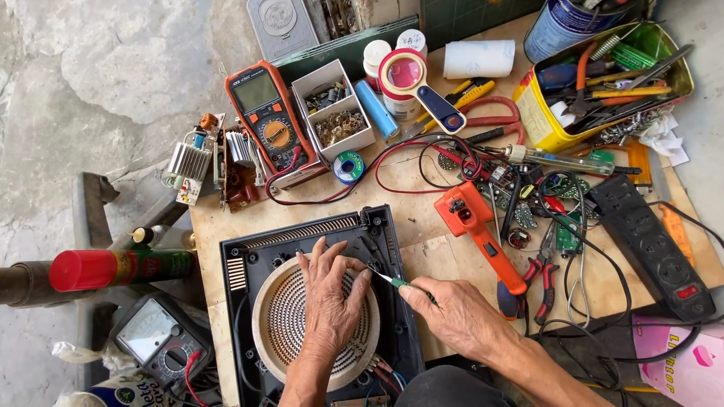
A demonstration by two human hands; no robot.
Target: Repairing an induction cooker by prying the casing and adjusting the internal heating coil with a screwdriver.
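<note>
Screwdriver (pixel 398 283) | pinched in right hand (pixel 452 309), tip beside left hand (pixel 332 301) | left flat on coil disc (pixel 290 316), holding nothing

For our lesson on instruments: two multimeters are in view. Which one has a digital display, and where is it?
The orange-cased multimeter at the top of the bench, beside the white parts box. The other, a dark meter at lower left, has a needle dial.

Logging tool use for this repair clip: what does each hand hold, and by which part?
Right hand grips a small screwdriver by its green handle. Left hand holds nothing, resting flat on the round heating coil.
</note>
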